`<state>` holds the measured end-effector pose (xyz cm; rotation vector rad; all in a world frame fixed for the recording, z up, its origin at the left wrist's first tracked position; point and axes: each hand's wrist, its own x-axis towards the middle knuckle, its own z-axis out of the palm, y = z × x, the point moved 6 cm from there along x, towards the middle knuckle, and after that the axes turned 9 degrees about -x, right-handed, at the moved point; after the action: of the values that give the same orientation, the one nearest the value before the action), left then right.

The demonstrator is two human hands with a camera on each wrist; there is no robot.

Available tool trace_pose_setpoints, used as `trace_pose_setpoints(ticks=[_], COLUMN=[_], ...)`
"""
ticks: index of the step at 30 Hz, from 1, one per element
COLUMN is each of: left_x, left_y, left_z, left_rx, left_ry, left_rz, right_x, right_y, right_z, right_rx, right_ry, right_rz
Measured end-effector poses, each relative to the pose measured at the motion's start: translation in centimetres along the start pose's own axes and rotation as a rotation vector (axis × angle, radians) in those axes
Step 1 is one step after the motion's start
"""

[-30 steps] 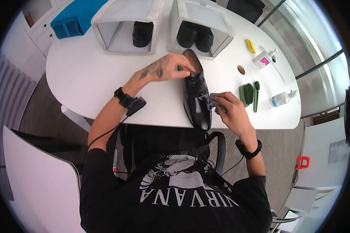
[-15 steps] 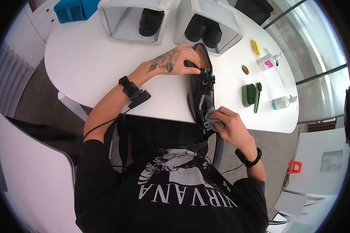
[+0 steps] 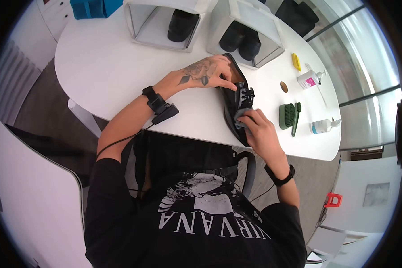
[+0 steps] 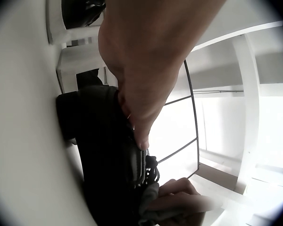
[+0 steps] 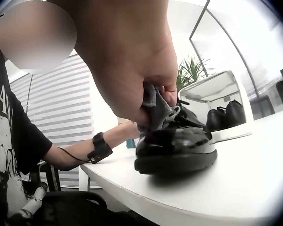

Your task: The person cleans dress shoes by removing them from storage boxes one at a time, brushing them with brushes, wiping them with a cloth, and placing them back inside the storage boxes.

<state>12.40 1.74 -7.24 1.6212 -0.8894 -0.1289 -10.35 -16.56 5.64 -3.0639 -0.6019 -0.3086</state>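
Note:
A glossy black lace-up shoe (image 3: 230,107) lies near the table's front edge, toe toward the person. My left hand (image 3: 212,72) holds it at the foot opening; in the left wrist view its fingers reach inside and the thumb lies by the tongue. A grey cloth (image 3: 242,117) is bunched in my right hand (image 3: 262,131), pinched between thumb and fingers. That cloth rests on the front upper just below the laces (image 3: 247,96). The right wrist view shows the shoe's toe (image 5: 174,160) with a shadow beneath its sole.
Two open-fronted white boxes (image 3: 134,22) with black shoes (image 3: 183,26) stand at the back. On the right are a green brush (image 3: 288,116), a slimmer green brush (image 3: 296,118), a pump bottle (image 3: 307,81), another bottle (image 3: 322,127) and a yellow item (image 3: 296,61).
The right hand has moved the cloth from the shoe's side to the toe, then back up toward the laces. The shoe has shifted and turned slightly, the left hand staying at its opening.

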Motion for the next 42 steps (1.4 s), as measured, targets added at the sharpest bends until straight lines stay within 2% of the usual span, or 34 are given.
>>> trace_pose_setpoints(ticks=[2,4,6,8,10,11,12,13,15,17,18,19,20,22,23,25,26,28,29,30,33,36,37,38,42], left_x=[-0.1,-0.9,-1.3,-0.9,-0.6,-0.8,-1.6,-2.4,-2.7,-2.4,-0.5,2.9,4.7,5.6,5.8,6.9,7.0,7.0,6.7,6.8,7.1,6.5,6.4,6.2,5.8], left_y=[-1.6,-2.7,-2.8,-2.7,-3.7,-1.5,-0.2,3.9,3.9,5.3,5.9,9.8,11.6,10.4,9.9,7.8,6.9,4.1,3.3,2.7,2.2,3.9,4.3,4.8,6.1], left_z=[0.3,0.9,2.4,3.5,2.6,2.3,0.4,-1.7,-2.3,-2.8,-1.8,1.4,3.9,3.6,3.8,3.4,3.6,2.5,2.5,2.6,2.1,2.4,2.5,2.5,2.4], left_rx=[0.02,0.036,0.063,0.1,0.143,0.167,0.019,-0.128,-0.187,-0.309,-0.311,0.01,0.338,0.098,0.102,-0.053,-0.052,-0.035,0.008,0.012,0.019,0.058,0.043,0.029,0.08], left_ry=[0.011,-0.007,-0.024,-0.014,0.006,0.007,-0.056,-0.12,-0.077,0.025,0.014,-0.228,-0.459,-0.371,-0.368,-0.226,-0.225,-0.054,-0.049,-0.042,0.004,-0.008,0.019,0.05,0.002], left_rz=[0.03,0.079,0.142,0.202,0.245,0.266,0.121,-0.024,0.006,0.066,0.071,0.178,0.286,0.284,0.287,0.037,0.041,-0.073,-0.1,-0.1,-0.061,-0.042,0.002,0.048,0.125], right_x=[-1.1,-2.9,-4.4,-4.8,-5.8,-6.0,-6.2,-6.1,-6.1,-5.9,-5.6,-5.3,-5.1,-4.8,-4.5,-3.5,-3.0,-2.0,-1.3,-0.6,1.2,3.4,4.0,4.7,5.2], right_y=[1.4,4.7,7.8,8.0,7.2,6.5,5.8,4.6,3.2,3.1,3.3,3.9,4.7,6.7,7.2,8.0,8.3,8.8,9.0,9.0,9.5,10.5,10.9,9.8,7.7], right_z=[-0.3,-0.2,-0.1,-0.8,-1.6,-1.3,-1.1,-1.0,-0.5,-0.1,0.0,-0.1,-0.4,-1.2,-1.9,-2.1,-1.6,-1.0,-1.0,-1.4,-3.8,-3.3,-1.9,-1.5,0.0], right_rx=[0.047,-0.048,-0.099,-0.065,0.106,0.119,0.126,0.113,0.092,0.053,0.012,-0.013,-0.02,0.048,0.097,0.142,0.191,0.179,0.168,0.17,0.069,-0.011,0.051,-0.003,-0.06], right_ry=[-0.002,0.023,0.077,0.108,0.233,0.223,0.224,0.213,0.199,0.188,0.176,0.198,0.2,0.267,0.295,0.3,0.269,0.291,0.309,0.311,0.467,0.4,0.299,0.293,0.327], right_rz=[0.066,0.236,0.33,0.365,0.546,0.517,0.522,0.441,0.321,0.324,0.315,0.33,0.335,0.42,0.488,0.495,0.517,0.496,0.471,0.463,0.484,0.398,0.397,0.358,0.436])
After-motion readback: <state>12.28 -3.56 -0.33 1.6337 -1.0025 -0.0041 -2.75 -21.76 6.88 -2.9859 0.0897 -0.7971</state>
